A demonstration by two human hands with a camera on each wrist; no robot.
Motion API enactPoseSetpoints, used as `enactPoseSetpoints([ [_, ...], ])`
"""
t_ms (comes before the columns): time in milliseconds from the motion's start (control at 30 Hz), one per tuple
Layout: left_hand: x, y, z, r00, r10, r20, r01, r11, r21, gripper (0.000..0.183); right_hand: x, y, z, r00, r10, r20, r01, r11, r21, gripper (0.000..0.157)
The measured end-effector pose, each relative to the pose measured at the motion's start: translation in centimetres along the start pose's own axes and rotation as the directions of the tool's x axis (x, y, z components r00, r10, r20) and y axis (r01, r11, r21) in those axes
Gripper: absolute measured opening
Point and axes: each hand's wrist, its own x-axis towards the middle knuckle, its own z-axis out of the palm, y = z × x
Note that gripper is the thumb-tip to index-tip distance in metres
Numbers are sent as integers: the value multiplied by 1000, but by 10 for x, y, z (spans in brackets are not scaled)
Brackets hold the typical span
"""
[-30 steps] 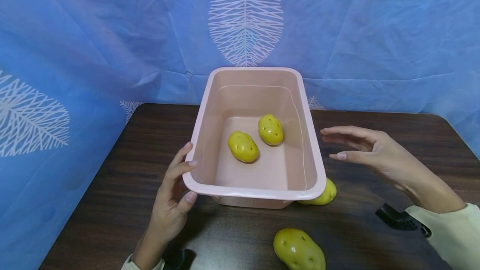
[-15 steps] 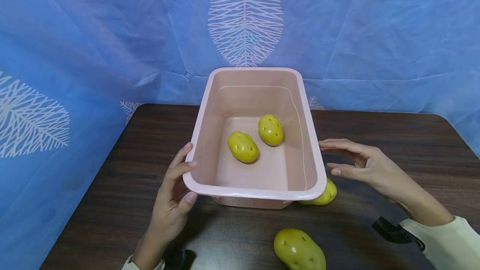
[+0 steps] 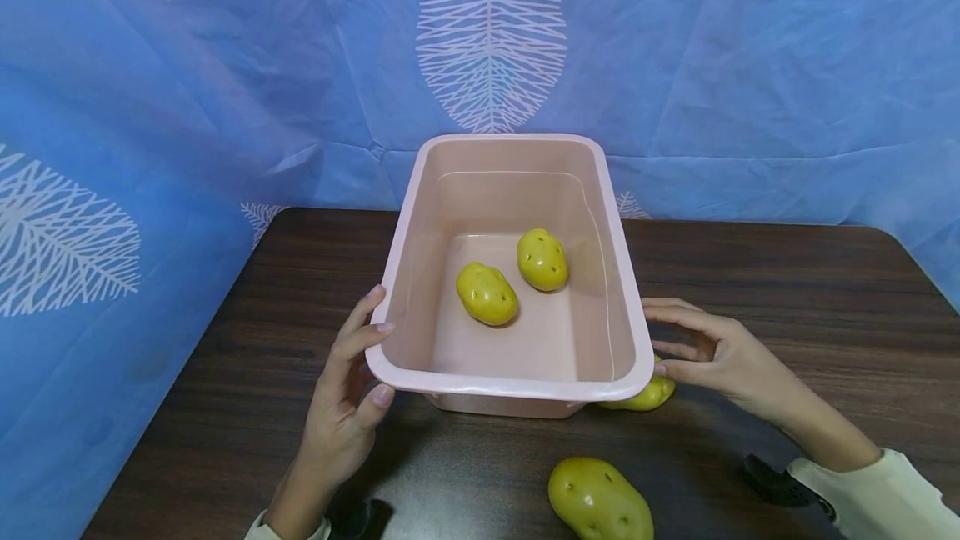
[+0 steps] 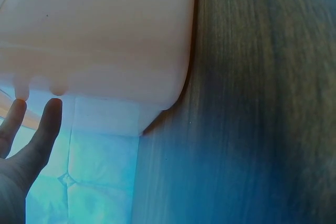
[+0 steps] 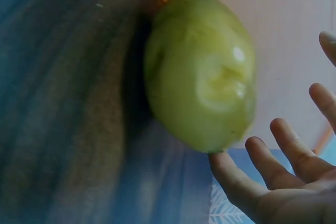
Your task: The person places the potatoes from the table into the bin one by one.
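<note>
A pale pink plastic bin (image 3: 517, 357) stands on the table, with two yellow-green potatoes (image 3: 487, 294) on its floor. At its front left corner my left hand (image 3: 341, 394) holds the rim, fingers on the left side and thumb at the front. Two of its fingers (image 4: 44, 129) reach the outer wall in the left wrist view. Another potato (image 5: 202, 72) lies against the bin's right side, partly hidden under the rim in the head view. My right hand (image 3: 720, 357) is beside it, fingers spread and loosely bent; one fingertip appears to meet the potato's end.
A larger potato (image 3: 600, 500) lies on the dark wooden table (image 3: 465, 473) in front of the bin, cut off by the frame's lower edge. Behind the table hangs a blue cloth (image 3: 300, 65) with white leaf prints.
My right hand has moved down and left, from beside the bin's right edge to the potato there. My left hand and the bin have stayed still.
</note>
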Motion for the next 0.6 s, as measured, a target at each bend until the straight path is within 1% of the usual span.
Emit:
enactPoseSetpoints([
  [167,-1,2,-2,1000,6,-3,-6,1000,3,48,-4,6,10,999,1,-34,-2,999,-38,58],
  [333,-2,1,-3,1000,26,-7,-26,1000,-1,46,-8,12,17,998,-16,-67,7,992,-127,58],
  [600,-4,0,-7,999,42,1,-42,999,-12,45,-11,18,30,996,-55,-65,41,981,-187,55],
])
